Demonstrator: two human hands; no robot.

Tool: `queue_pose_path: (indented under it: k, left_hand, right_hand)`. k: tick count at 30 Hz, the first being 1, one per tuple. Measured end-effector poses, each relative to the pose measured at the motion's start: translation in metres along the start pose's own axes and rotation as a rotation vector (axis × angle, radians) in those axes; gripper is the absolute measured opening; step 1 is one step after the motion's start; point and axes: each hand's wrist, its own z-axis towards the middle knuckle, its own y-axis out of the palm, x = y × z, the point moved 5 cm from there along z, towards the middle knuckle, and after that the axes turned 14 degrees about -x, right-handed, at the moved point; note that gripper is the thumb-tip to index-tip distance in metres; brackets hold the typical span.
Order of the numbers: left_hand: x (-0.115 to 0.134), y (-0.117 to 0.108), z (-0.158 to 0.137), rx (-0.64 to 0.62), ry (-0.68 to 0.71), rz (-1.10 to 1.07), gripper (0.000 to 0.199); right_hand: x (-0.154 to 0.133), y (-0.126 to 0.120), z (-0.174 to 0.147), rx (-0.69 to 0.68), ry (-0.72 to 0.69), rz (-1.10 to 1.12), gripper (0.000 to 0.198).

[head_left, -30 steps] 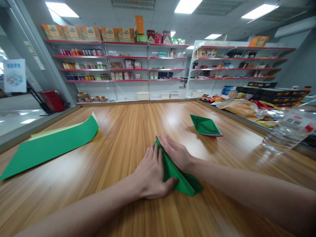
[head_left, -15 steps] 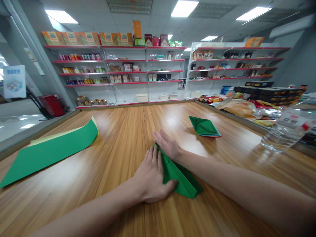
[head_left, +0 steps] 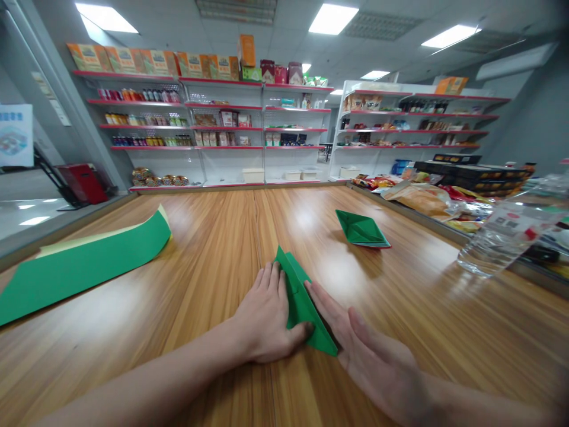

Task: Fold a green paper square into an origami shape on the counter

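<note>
On the wooden table, in the lower middle, lies a folded piece of green paper [head_left: 303,305] with a pointed far end. My left hand [head_left: 271,317] rests flat on its left side, fingers stretched forward and thumb lying across the near part. Along the paper's right edge my right hand [head_left: 373,347] is held on its side, fingers straight, the fingertips at the edge. A folded green paper boat [head_left: 362,229] stands farther off to the right. At the left lies a stack of green paper [head_left: 93,261], its far right corner curling up, with yellow paper beneath.
A clear plastic bottle [head_left: 498,237] stands at the table's right side. Beyond that edge are snack bags [head_left: 418,198] and stacked black boxes [head_left: 471,175]. Shelves of goods [head_left: 231,127] line the back. A red box [head_left: 82,182] sits on the floor at left.
My right hand has moved back toward me along the paper's right edge, uncovering the far tip. My left hand stays on the paper. The whole view has shifted slightly.
</note>
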Motion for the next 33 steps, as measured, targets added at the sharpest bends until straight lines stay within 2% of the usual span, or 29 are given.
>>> queue_pose_path:
  k: [5,8,11,17,22,27,33]
  left_hand:
    - [0.0,0.0,0.0,-0.007,0.013,0.0,0.102]
    - [-0.001,-0.001,0.0,-0.002,0.027,-0.007,0.101]
    - [-0.001,-0.001,0.0,0.025,0.045,-0.01,0.102]
    - [0.0,-0.003,0.001,0.05,0.06,-0.003,0.099]
    - [-0.001,-0.001,0.001,0.015,0.037,0.009,0.1]
    - [-0.001,-0.001,0.001,0.006,0.01,0.007,0.102]
    - [0.0,-0.005,-0.001,0.048,0.034,-0.013,0.101]
  right_hand:
    - [-0.003,0.001,0.01,-0.009,0.047,0.015,0.07]
    - [-0.008,0.0,0.032,-0.004,0.043,0.002,0.071]
    - [-0.011,-0.003,0.062,-0.025,0.003,-0.006,0.064]
    - [-0.007,-0.035,0.13,0.02,-0.005,-0.051,0.048]
    - [-0.009,-0.055,0.169,-0.012,-0.029,-0.126,0.051]
    - [-0.012,-0.051,0.167,-0.015,-0.045,-0.129,0.056]
    - [-0.014,-0.033,0.124,-0.001,0.013,-0.057,0.066]
